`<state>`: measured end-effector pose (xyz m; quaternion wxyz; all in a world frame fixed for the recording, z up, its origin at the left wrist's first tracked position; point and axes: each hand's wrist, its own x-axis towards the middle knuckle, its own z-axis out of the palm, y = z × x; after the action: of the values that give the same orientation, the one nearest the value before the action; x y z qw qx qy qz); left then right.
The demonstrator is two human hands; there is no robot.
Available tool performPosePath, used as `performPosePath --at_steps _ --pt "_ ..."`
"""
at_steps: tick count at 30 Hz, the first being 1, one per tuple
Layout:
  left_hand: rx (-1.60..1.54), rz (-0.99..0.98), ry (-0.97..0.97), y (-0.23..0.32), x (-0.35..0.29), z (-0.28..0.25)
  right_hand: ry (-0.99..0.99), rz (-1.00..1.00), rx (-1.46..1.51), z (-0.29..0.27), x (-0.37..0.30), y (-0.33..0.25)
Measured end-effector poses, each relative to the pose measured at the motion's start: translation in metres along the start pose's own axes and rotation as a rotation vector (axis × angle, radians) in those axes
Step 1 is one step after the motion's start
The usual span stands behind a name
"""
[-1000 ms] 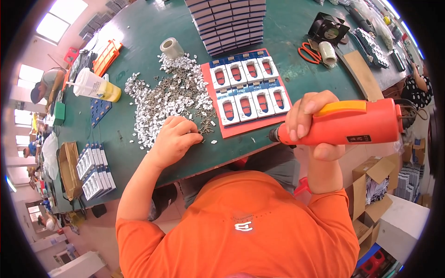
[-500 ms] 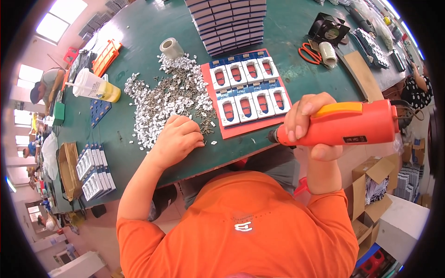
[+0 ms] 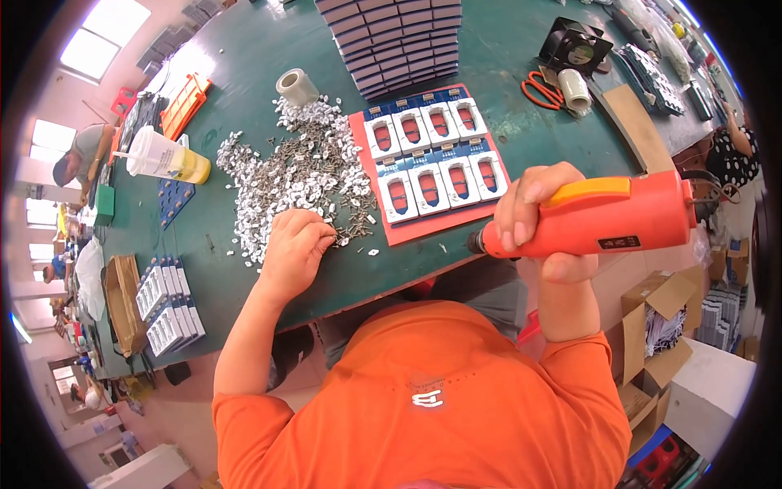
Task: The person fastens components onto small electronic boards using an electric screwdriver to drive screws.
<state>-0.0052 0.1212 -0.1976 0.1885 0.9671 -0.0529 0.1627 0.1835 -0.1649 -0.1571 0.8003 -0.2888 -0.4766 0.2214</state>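
My right hand [image 3: 533,213] is wrapped round a red electric screwdriver [image 3: 627,216] with an orange lever, its dark chuck pointing left over the table's front edge. My left hand [image 3: 295,248] rests at the near edge of a pile of small white plastic pieces [image 3: 265,196] and loose screws [image 3: 301,159]. Its fingers are pressed together at the screws; whatever they hold is too small to make out. Between the hands and farther back, white frames [image 3: 423,191] on blue circuit boards lie in two rows on a red sheet [image 3: 440,230].
Behind the boards rises a tall stack of similar boards [image 3: 395,45]. A plastic cup [image 3: 167,159] and finished-looking white-and-blue units [image 3: 167,306] are at left. Orange-handled scissors [image 3: 542,90], a small black fan [image 3: 574,46] and a cardboard strip [image 3: 635,130] lie at right.
My left hand has shifted left and slightly away from me along the pile's edge, its fingers drawn closer together. My right hand keeps the screwdriver in nearly the same place.
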Motion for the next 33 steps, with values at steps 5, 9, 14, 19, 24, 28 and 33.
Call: performPosePath --at_steps 5,9,14,19,24,28,33 --pt "0.060 0.033 0.001 0.011 0.001 0.004 0.011 0.001 0.006 -0.001 0.000 0.004" --pt "0.142 0.050 0.003 0.020 0.001 0.005 -0.010 0.002 0.000 -0.003 0.000 0.002" --pt "0.253 0.068 0.041 0.033 0.002 0.008 0.016 0.000 -0.021 -0.003 -0.002 -0.002" --pt "0.263 0.120 -0.032 0.031 0.003 0.004 0.074 0.003 -0.004 -0.003 -0.005 -0.008" --pt "0.132 0.002 0.019 0.023 -0.003 0.010 0.068 -0.060 0.003 -0.010 -0.006 -0.015" --pt "0.138 0.013 0.008 0.025 0.003 0.009 0.066 -0.074 -0.028 -0.016 -0.009 -0.024" --pt "0.032 0.042 0.036 0.036 0.041 0.002 0.063 -0.121 -0.040 -0.020 -0.008 -0.031"
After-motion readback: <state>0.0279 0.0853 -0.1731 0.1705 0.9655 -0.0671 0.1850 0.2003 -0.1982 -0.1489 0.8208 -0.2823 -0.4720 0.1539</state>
